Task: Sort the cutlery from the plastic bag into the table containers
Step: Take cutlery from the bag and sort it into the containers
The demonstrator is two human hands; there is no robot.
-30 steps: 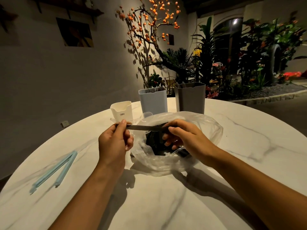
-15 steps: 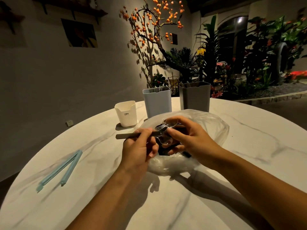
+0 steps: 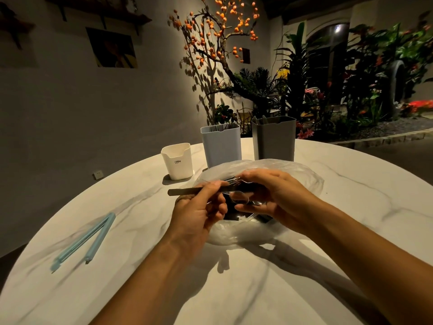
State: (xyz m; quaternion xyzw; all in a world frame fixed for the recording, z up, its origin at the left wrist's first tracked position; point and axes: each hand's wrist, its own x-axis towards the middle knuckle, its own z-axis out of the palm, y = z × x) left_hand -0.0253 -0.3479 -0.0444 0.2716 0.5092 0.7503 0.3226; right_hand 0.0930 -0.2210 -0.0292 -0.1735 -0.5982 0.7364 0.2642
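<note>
The left hand (image 3: pixel 199 214), fingers pinching a flat metal-handled utensil (image 3: pixel 187 191), has moved in over the crumpled clear plastic bag (image 3: pixel 304 177); the right hand (image 3: pixel 274 198) now grips clear plastic cutlery (image 3: pixel 239 198), ready for sorting.

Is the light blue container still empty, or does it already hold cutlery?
Not empty: thin utensil tips show just above the rim of the light blue container. What kind they are cannot be told in this dim light.

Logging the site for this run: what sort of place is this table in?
Probably a restaurant or café courtyard at night: a round marble table, a lit planted garden bed behind it, and a decorative tree with orange fruits against the wall.
</note>
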